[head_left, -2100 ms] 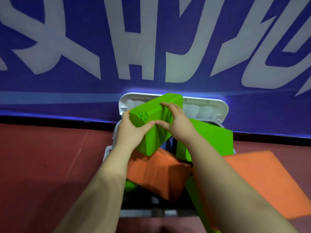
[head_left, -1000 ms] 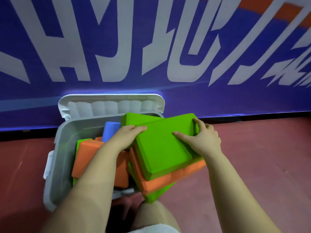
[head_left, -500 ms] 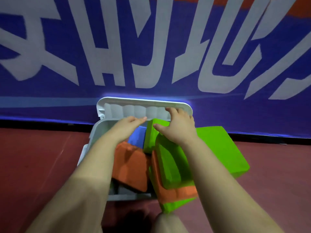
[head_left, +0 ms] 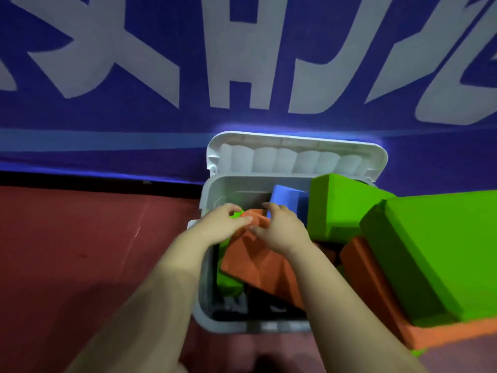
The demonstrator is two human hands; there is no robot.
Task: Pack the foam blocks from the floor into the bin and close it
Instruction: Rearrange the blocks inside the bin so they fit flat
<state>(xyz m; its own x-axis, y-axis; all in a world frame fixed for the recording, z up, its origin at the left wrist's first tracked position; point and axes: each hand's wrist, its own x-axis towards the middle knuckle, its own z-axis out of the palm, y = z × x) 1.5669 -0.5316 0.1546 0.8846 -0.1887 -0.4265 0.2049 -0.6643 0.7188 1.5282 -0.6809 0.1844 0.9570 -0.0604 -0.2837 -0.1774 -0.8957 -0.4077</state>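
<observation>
The orange rectangular foam block (head_left: 258, 262) lies tilted inside the grey plastic bin (head_left: 212, 313), over a green foam piece; it looks light, soft and grippy, best taken by opposite edges; the left hand (head_left: 220, 224) and right hand (head_left: 279, 230) curl their fingers onto its top edge; a big green foam slab (head_left: 443, 254) overhangs the right rim; the white hinged lid (head_left: 295, 154) stands open against the blue banner (head_left: 161, 49).

- Dim, blue-tinted light; a glow halos the bin lid (head_left: 295, 146) against the banner (head_left: 188, 49).
- Forearms shadow the red floor (head_left: 80, 238).
- Soft motion blur throughout; wide-angle bending at edges.
</observation>
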